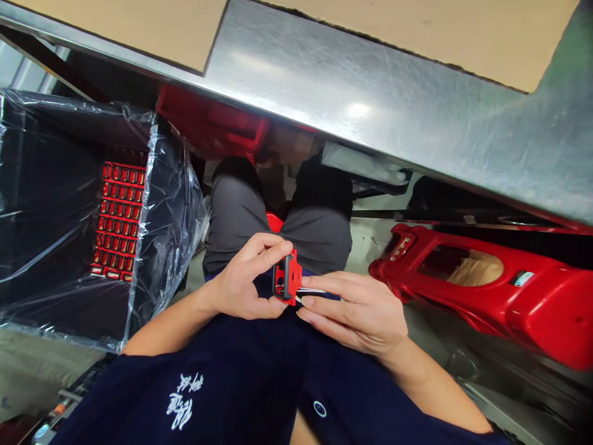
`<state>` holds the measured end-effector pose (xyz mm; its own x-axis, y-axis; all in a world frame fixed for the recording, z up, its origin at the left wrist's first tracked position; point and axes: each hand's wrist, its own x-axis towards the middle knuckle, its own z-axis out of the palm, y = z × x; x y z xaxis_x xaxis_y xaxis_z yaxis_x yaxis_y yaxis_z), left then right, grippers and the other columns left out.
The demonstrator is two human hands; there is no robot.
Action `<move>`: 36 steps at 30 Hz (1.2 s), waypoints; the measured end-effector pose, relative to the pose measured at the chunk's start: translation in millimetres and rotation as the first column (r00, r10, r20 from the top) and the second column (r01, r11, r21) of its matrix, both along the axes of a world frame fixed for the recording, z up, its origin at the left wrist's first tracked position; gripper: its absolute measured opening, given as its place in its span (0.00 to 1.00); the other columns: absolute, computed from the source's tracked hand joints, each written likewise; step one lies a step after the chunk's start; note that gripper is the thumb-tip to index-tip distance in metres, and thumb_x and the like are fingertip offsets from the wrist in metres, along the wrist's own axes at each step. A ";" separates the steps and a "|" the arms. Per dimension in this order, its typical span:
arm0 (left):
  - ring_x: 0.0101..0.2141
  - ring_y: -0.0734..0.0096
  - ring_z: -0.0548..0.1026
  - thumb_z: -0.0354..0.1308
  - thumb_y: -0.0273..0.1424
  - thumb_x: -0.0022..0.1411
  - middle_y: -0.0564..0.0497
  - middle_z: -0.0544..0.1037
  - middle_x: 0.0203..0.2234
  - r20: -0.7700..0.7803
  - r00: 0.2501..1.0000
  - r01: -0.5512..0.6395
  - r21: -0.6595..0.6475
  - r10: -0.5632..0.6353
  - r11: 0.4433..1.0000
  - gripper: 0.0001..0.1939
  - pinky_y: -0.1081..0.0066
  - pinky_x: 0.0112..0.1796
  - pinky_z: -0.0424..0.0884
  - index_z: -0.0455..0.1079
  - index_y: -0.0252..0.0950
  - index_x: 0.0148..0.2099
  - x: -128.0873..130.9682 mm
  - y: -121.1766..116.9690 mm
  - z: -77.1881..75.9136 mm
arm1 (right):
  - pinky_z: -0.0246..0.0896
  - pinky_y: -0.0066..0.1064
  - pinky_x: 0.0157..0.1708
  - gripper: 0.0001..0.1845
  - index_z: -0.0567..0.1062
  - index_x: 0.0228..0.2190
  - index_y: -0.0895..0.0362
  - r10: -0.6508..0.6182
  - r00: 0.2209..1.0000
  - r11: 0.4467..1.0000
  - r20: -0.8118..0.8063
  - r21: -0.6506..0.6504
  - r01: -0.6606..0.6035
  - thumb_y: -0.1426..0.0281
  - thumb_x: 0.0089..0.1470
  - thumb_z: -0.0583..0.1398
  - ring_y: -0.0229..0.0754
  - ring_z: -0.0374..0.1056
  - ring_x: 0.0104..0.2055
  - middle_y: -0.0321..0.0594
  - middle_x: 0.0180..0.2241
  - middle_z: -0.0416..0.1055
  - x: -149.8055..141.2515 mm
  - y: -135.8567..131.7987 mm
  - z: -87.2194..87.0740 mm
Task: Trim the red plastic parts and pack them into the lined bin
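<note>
While one plastic-lined bin stands at the far left, at least seven rows of small red-and-black pieces lie inside it. One cardboard sheet covers the near left of the single metal table, with one red container below. Above two dark-trousered legs, the left hand pinches one red-and-black part between thumb and fingers, in front of the torso. Just beside it, the right hand grips one slim metal tool, two thin prongs showing, their ends at the part; whether they enter it, I cannot tell. A second cardboard sheet lies farther right; one red stool rests on its side at the far right.
</note>
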<state>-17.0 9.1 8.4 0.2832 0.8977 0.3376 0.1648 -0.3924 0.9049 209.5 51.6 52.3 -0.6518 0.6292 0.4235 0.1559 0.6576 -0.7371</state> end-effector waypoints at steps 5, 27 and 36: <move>0.49 0.57 0.73 0.66 0.29 0.54 0.39 0.68 0.52 -0.014 1.000 0.012 -0.006 -0.012 1.000 0.48 0.56 0.45 0.78 0.51 0.40 0.74 -1.4 0.5 -2.7 | 0.78 0.28 0.33 0.03 0.81 0.36 0.58 -0.007 1.000 1.000 0.012 -0.013 0.007 0.71 0.61 0.66 0.40 0.81 0.33 0.46 0.38 0.84 1.1 -0.4 0.4; 0.37 0.68 0.72 0.67 0.33 0.59 0.42 0.67 0.48 -0.120 0.993 -0.004 -0.030 0.000 1.000 0.46 0.73 0.26 0.74 0.50 0.44 0.74 -10.3 -3.6 2.6 | 0.79 0.29 0.35 0.10 0.80 0.45 0.59 0.061 0.982 0.994 0.179 0.075 -0.076 0.76 0.64 0.61 0.43 0.82 0.41 0.47 0.43 0.83 2.2 -8.8 3.8; 0.47 0.61 0.76 0.71 0.32 0.55 0.40 0.69 0.55 0.124 0.973 -0.174 -0.150 0.193 0.973 0.41 0.63 0.42 0.80 0.60 0.43 0.68 -9.0 -6.7 -10.6 | 0.80 0.29 0.39 0.08 0.80 0.42 0.55 -0.125 0.976 0.988 0.176 0.107 0.107 0.75 0.61 0.64 0.42 0.82 0.38 0.41 0.40 0.84 3.4 -4.6 10.6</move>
<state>-26.0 2.4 -2.2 0.0687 0.9703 0.2319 0.0934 -0.2377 0.9668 213.0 47.0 62.9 -0.6480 0.6673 0.3672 0.3606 0.6934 -0.6238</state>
